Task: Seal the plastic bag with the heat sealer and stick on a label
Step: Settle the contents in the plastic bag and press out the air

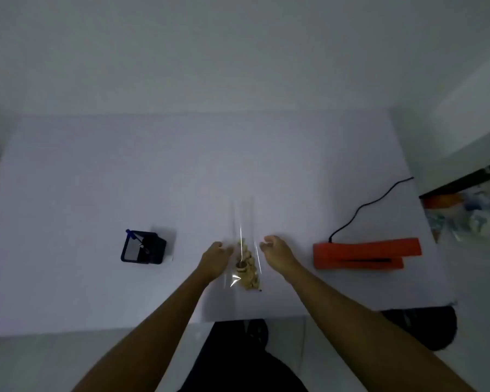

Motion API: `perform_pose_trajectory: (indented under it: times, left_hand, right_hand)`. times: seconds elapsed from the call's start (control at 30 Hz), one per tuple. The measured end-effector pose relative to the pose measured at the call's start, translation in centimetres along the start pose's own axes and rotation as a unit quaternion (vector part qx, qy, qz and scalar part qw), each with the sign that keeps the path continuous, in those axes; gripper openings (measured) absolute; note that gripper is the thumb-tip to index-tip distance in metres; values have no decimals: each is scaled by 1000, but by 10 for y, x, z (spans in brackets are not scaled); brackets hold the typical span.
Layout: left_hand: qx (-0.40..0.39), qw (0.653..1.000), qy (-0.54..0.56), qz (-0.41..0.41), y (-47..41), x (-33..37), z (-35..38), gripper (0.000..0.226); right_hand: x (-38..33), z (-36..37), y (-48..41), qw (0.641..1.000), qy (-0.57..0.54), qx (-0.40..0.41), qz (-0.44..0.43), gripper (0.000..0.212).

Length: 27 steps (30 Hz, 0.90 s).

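Broadly, a white desk [96, 171] spreads beneath both hands, and nearly everything on it sits close to them. To the outside of the right hand [276, 250] lies the orange heat sealer [365, 253], its long body running sideways, with a black cord [371, 205] trailing off away from the person. To the outside of the left hand [214, 257] stands a dark pen holder [143, 247] with a blue pen in it; no label is plain to see. Between the hands lies the clear plastic bag [244, 250], long and narrow, its long axis running straight away from the person. The tan contents [246, 274] are bunched at the near end, level with the wrists, and the empty mouth end points past the fingertips. Both hands are loosely curled and apart, one at each long edge of the bag, and whether either actually touches the film cannot be told. The film looks thin, limp and slick, so it would likely sag and crumple; the small load should be light but may slide. A good hold seems to be the two side edges just above the contents, keeping the mouth flat for the sealer.
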<state>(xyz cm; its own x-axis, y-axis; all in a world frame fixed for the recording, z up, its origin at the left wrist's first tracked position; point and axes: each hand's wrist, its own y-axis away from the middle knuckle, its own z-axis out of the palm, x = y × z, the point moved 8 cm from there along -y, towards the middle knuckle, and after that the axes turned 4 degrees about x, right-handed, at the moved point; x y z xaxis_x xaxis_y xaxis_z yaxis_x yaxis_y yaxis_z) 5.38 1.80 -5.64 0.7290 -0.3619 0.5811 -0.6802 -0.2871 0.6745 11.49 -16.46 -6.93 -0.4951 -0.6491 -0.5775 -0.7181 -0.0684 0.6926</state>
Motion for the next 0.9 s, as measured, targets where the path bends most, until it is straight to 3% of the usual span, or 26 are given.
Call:
perform_pose_trajectory:
  times: [0.1, 0.27, 0.4, 0.5, 0.63, 0.7, 0.8, 0.9]
  left_hand:
    - [12, 1000, -3, 8, 0, -10, 9, 21]
    - [22, 999, 33, 15, -6, -20, 11, 11]
    - [22, 997, 49, 50, 0, -15, 8, 18]
    - [23, 992, 51, 112, 9, -9, 3, 16]
    - [45, 980, 69, 183, 34, -1, -6, 12]
    - [55, 974, 87, 202, 43, -2, -11, 11]
    - [70, 972, 94, 205, 48, -12, -11, 15]
    - [96, 976, 94, 173, 48, -23, -7, 8]
  right_hand:
    - [19, 9, -2, 999, -11, 4, 30, 42]
    - [30, 17, -2, 995, -83, 6, 55, 38]
    - [29, 20, 11, 991, -118, -48, 45, 32]
    - [26, 12, 19, 991, -130, -45, -7, 22]
    - [9, -11, 36, 985, -112, 30, -126, 6]
    - [-2, -20, 48, 974, -107, 63, -190, 14]
    - [-3, -16, 61, 969, -72, 74, -225, 31]
    - [4, -8, 64, 968, -59, 83, -230, 18]
